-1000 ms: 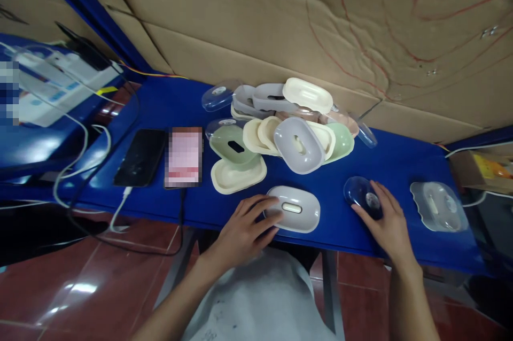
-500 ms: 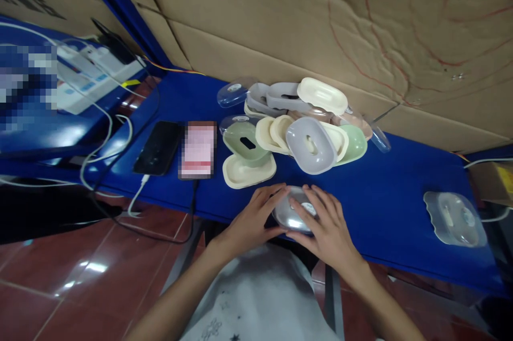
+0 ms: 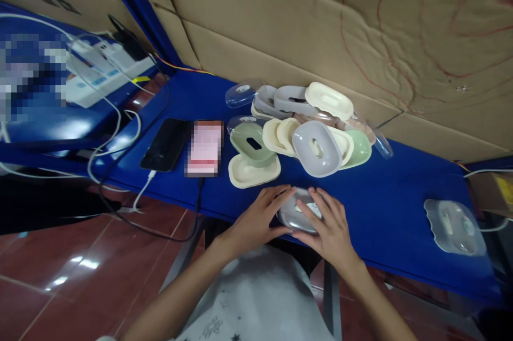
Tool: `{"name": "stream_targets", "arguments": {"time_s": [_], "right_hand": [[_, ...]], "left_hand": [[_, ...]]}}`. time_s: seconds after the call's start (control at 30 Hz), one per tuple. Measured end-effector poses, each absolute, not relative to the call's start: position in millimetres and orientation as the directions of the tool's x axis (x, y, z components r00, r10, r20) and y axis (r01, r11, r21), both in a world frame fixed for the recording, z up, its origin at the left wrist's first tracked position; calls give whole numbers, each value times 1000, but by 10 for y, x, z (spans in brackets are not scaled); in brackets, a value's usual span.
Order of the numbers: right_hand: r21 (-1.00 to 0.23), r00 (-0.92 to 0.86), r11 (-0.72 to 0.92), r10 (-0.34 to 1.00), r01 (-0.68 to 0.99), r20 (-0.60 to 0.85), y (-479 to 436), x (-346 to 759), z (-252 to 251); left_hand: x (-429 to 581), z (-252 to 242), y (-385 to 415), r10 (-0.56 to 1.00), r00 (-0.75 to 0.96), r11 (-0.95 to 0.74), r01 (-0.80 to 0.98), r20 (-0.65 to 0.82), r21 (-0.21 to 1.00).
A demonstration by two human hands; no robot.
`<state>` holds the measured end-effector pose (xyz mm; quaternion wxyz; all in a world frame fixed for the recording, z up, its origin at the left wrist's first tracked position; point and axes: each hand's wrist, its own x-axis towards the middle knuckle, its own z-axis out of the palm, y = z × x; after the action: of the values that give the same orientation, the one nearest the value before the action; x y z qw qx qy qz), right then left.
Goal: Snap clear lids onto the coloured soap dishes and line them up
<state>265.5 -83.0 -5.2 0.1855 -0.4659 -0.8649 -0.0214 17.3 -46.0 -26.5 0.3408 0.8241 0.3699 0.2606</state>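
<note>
A grey oval soap dish (image 3: 294, 212) with a clear lid on top of it sits at the near edge of the blue table (image 3: 385, 196). My left hand (image 3: 256, 221) grips its left side, fingers curled round the rim. My right hand (image 3: 326, 226) lies over the clear lid and the dish's right side, fingers bent down onto it. Just behind them lies a heap of soap dishes (image 3: 304, 127) in cream, green, grey and pink, with a few clear lids among them.
A finished grey dish with a clear lid (image 3: 455, 226) rests at the table's right end. Two phones (image 3: 166, 144) lie to the left, with charging cables hanging off the edge. A power strip (image 3: 108, 66) sits on the far-left shelf. Cardboard sheets form the back wall.
My right hand carried the clear lid from the right over onto the grey dish and now presses on it. My left hand stayed at the dish's left side.
</note>
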Motion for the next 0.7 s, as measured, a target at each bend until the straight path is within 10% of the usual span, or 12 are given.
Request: {"name": "stream_targets", "arguments": {"time_s": [0.23,0.4,0.7], "right_hand": [[-93,-492,526,835,845,246,-1022,2883,10],[-31,-319,340,906,940,278,-1076,3496,8],[-144,-327,420,844,896,426,-813,2892,148]], "left_hand": [[34,-133,-589,763,516,-644,553,390,529],[-160,-122,-556,867,302,-455,806,397,379],[68,-177,-713,784,512,-621,663,351,418]]}}
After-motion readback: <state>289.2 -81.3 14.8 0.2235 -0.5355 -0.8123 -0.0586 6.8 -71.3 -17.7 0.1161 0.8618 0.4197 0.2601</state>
